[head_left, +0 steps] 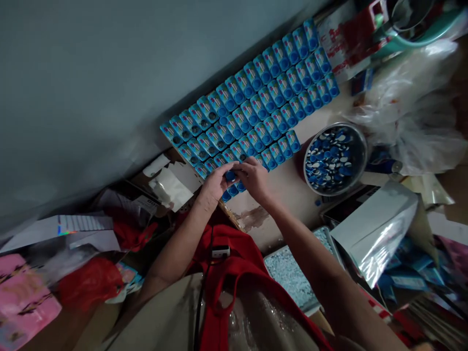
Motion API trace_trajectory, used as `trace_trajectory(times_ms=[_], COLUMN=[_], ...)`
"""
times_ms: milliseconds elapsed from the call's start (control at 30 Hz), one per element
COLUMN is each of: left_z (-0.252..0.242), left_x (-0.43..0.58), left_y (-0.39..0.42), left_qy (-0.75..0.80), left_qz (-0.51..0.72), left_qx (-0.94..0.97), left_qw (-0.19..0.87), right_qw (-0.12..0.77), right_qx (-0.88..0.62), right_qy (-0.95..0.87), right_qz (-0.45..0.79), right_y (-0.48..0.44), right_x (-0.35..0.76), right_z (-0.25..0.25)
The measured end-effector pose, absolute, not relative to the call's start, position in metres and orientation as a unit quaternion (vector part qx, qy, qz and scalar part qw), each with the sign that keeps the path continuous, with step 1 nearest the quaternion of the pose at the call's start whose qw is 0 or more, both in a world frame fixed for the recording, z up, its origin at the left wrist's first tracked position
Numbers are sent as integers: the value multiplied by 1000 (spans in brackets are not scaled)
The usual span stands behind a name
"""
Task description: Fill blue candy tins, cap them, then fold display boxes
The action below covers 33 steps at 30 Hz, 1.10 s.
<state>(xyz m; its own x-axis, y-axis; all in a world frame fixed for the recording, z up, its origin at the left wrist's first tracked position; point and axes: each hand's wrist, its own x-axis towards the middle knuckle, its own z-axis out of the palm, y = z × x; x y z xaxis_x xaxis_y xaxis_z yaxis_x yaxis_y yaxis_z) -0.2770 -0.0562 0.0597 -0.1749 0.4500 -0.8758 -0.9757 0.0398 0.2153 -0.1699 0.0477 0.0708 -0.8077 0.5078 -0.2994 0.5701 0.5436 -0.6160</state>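
My left hand (215, 184) and my right hand (254, 179) meet over the near end of the rows of small blue cases. Between their closed fingertips sits a small round blue piece (230, 175), partly covered by the fingers. The left hand grips it from the left, while the right fingers pinch at its upper right edge; whether they hold anything else is hidden. Beneath and beyond lie many blue cases (239, 119) with printed labels, set in slanting rows. Most show a blue round end; several at the left show a dark round spot instead.
Right of the rows stands a round tub (360, 173) of loose blue and white discs. A tray (268, 261) of small pale pieces lies below. Clear plastic bags (413, 107) crowd the right; a grey wall (91, 63) borders the left, with red bags (91, 282) lower down.
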Motion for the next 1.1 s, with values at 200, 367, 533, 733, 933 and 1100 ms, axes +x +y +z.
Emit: trace_trajectory(times_ms=[200,367,533,733,933,1100], left_z=[62,63,59,65,61,59], left_x=[-277,-301,-316,-313,-296,-280], left_y=[-75,-91,-89,-83,-76,-67], left_qy=[437,444,423,412,420,396], left_qz=[627,664,680,671,668,671], left_qx=[-298,-297,-280,-291,-290,-323], left_qw=[572,522,530,544,541,538], right_qw=[24,125,176,191,56,8], right_qx=[398,393,399,395,311,319], right_qy=[858,883,883,885,894,865], right_qz=[-325,-223,-173,-158,-318,-388], right_y=[75,98,109,107,52,18], right_x=[-177,-205,-223,-228,-196,-180], right_z=[57,48,38,52,73,65])
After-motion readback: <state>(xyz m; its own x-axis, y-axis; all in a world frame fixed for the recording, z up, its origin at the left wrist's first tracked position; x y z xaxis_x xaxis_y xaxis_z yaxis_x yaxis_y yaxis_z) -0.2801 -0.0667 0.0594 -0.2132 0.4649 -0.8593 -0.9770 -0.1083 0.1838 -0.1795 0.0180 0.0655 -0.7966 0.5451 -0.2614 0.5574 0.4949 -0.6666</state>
